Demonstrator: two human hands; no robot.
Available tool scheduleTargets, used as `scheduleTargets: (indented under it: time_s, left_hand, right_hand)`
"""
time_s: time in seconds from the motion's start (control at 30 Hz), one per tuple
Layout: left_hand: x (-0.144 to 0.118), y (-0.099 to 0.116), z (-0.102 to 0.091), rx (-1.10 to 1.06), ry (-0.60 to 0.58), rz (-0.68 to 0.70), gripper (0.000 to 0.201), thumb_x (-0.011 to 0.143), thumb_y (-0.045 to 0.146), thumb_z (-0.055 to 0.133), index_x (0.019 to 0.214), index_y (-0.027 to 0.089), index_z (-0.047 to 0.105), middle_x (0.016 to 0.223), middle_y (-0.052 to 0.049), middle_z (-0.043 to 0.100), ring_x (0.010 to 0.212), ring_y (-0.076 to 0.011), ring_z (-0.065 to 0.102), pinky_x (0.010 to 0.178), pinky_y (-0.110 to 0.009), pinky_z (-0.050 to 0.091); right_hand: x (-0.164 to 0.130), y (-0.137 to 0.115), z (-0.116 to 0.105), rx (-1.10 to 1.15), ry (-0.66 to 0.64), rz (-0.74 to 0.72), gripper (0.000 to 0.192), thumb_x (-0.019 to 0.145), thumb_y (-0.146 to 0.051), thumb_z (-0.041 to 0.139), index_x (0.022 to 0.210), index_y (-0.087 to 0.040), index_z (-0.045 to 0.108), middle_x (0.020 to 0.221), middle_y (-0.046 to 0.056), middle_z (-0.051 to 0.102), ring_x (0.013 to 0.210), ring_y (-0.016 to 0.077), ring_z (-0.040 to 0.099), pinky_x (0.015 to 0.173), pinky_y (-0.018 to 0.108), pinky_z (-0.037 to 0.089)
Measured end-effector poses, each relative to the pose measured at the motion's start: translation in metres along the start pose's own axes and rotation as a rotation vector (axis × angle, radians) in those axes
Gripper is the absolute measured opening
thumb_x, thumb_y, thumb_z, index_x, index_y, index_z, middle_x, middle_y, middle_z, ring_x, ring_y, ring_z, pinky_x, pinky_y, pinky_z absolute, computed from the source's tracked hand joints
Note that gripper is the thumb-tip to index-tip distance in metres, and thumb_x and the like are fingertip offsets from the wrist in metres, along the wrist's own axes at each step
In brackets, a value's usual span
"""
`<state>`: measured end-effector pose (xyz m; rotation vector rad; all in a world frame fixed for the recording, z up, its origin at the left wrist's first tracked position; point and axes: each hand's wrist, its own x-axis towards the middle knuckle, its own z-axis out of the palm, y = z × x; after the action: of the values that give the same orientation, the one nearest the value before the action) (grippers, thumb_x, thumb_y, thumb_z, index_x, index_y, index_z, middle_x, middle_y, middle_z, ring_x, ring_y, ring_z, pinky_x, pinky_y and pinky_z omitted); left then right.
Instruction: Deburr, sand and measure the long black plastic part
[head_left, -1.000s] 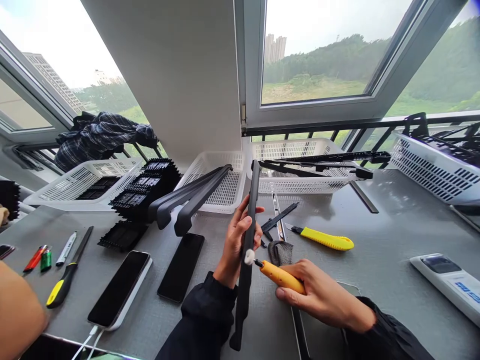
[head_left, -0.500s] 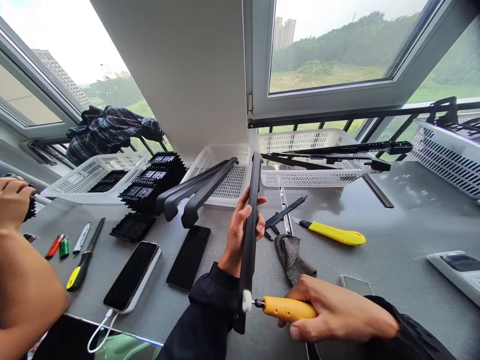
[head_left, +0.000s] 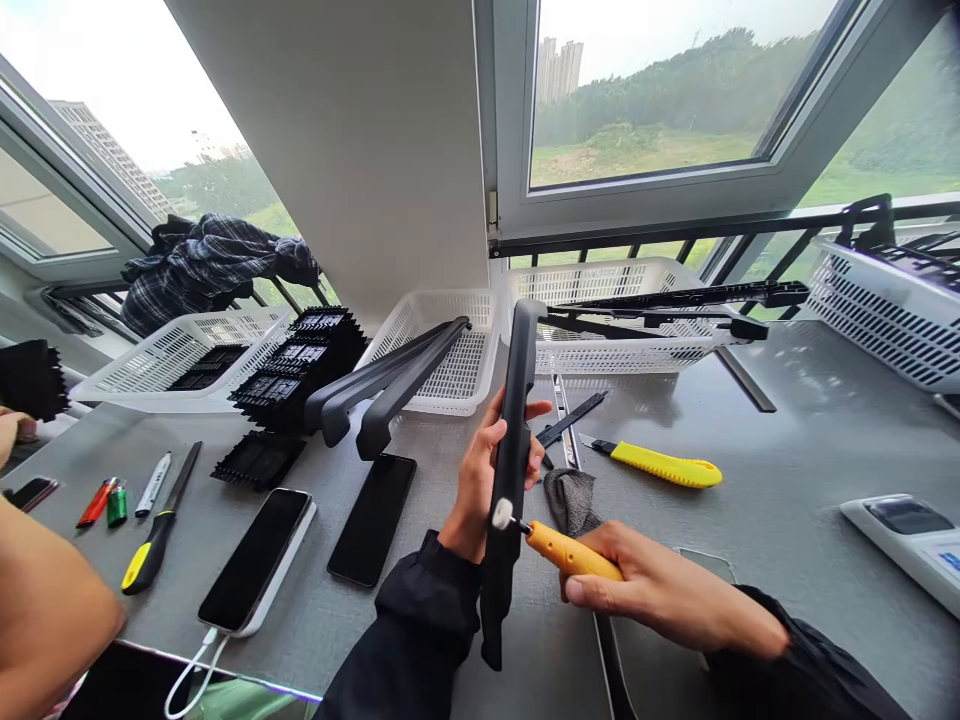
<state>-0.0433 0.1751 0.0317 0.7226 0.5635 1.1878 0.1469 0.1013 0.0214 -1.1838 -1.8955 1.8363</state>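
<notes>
My left hand [head_left: 480,470] is wrapped around a long black plastic bar [head_left: 514,400], holding it up over the table at a steep slant. My right hand [head_left: 652,590] grips an orange-handled rotary tool [head_left: 574,552]. Its small white polishing head [head_left: 502,514] touches, or nearly touches, the bar's face just below my left hand. Behind the hands lie a grey cloth [head_left: 571,500], a black caliper [head_left: 574,418] and a yellow utility knife [head_left: 664,465]. More black bars [head_left: 409,385] rest with one end in a white basket [head_left: 457,385].
Phones [head_left: 373,520] [head_left: 255,560], a file [head_left: 161,520], lighters [head_left: 117,505] and a marker [head_left: 154,486] lie left. Stacked black grids [head_left: 292,370] stand beside a basket [head_left: 161,350]. Another person's arm [head_left: 52,590] reaches in at left. More baskets [head_left: 615,357] [head_left: 877,315] line the window side.
The polishing head has moved up along the bar, from near its lower end towards my left hand. The bar has turned and shifted slightly. The other person's hand has moved lower at left.
</notes>
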Motion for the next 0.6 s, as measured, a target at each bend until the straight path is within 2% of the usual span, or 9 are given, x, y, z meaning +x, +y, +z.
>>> scheduleTargets:
  time_s: [0.1, 0.2, 0.37, 0.6]
  left_hand:
    - [0.000, -0.005, 0.000, -0.020, -0.036, -0.006, 0.067, 0.091, 0.041, 0.065, 0.153, 0.018, 0.056, 0.129, -0.016, 0.075, 0.063, -0.0116, 0.059, 0.044, -0.021, 0.040]
    - [-0.002, -0.007, 0.001, -0.045, -0.055, -0.018, 0.069, 0.092, 0.041, 0.064, 0.157, 0.019, 0.052, 0.129, -0.016, 0.075, 0.066, -0.0126, 0.061, 0.047, -0.021, 0.042]
    - [-0.005, -0.008, 0.003, -0.032, -0.078, -0.036, 0.064, 0.093, 0.035, 0.059, 0.154, 0.016, 0.049, 0.123, -0.018, 0.078, 0.062, -0.0114, 0.059, 0.053, -0.022, 0.046]
    - [-0.006, -0.004, -0.001, -0.043, -0.132, -0.138, 0.070, 0.093, 0.036, 0.058, 0.159, 0.021, 0.041, 0.122, -0.018, 0.079, 0.054, -0.0114, 0.058, 0.043, -0.020, 0.039]
  right_hand:
    - [0.002, 0.001, -0.002, 0.063, -0.002, 0.002, 0.063, 0.093, -0.075, 0.065, 0.070, -0.021, 0.040, 0.068, -0.005, 0.031, 0.063, 0.0102, 0.025, 0.055, 0.029, 0.019]
    - [0.003, 0.005, -0.003, 0.102, 0.072, -0.009, 0.061, 0.094, -0.075, 0.063, 0.072, -0.022, 0.041, 0.067, -0.006, 0.032, 0.062, 0.0105, 0.025, 0.054, 0.029, 0.018]
    - [0.003, 0.012, -0.005, 0.163, 0.117, -0.026, 0.060, 0.093, -0.075, 0.063, 0.073, -0.022, 0.044, 0.065, -0.006, 0.035, 0.060, 0.0105, 0.028, 0.054, 0.028, 0.020]
    - [0.000, 0.018, -0.013, 0.237, 0.177, -0.066, 0.059, 0.092, -0.076, 0.066, 0.078, -0.020, 0.053, 0.066, -0.006, 0.038, 0.059, 0.0092, 0.029, 0.052, 0.026, 0.021]
